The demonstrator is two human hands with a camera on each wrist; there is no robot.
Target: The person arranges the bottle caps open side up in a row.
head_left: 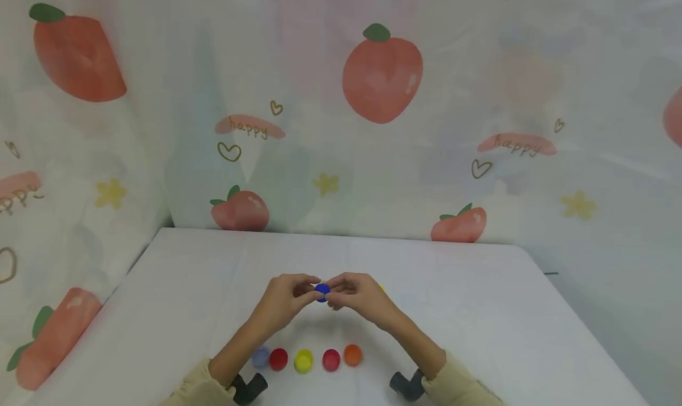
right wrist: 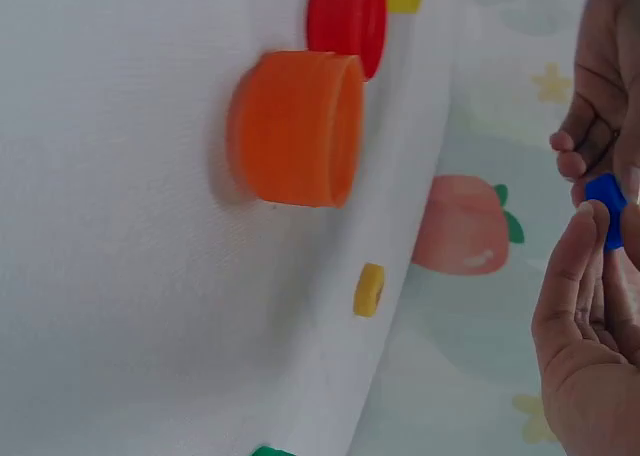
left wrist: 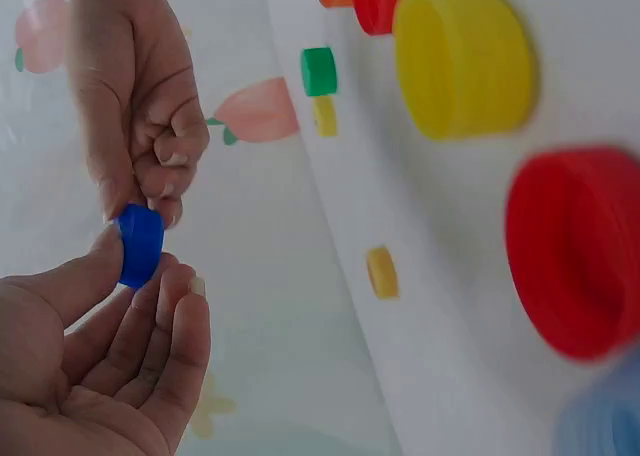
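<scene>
A small blue bottle cap (head_left: 322, 292) is held up over the table between both hands. My left hand (head_left: 285, 296) pinches it from the left with thumb and fingertips. From the other side, my right hand (head_left: 362, 296) has its thumb and fingertips on the cap's edge. In the left wrist view the blue cap (left wrist: 141, 246) stands on edge between the fingertips of both hands. The right wrist view shows the same cap (right wrist: 606, 210) at the fingertips, partly covered by them.
A near row holds a light blue cap (head_left: 261, 357), a red cap (head_left: 278, 359), a yellow cap (head_left: 303, 361), another red cap (head_left: 331, 360) and an orange cap (head_left: 353, 355). Farther back lie a green cap (left wrist: 319, 72) and small yellow caps (left wrist: 382, 272), mostly hidden behind the hands in the head view.
</scene>
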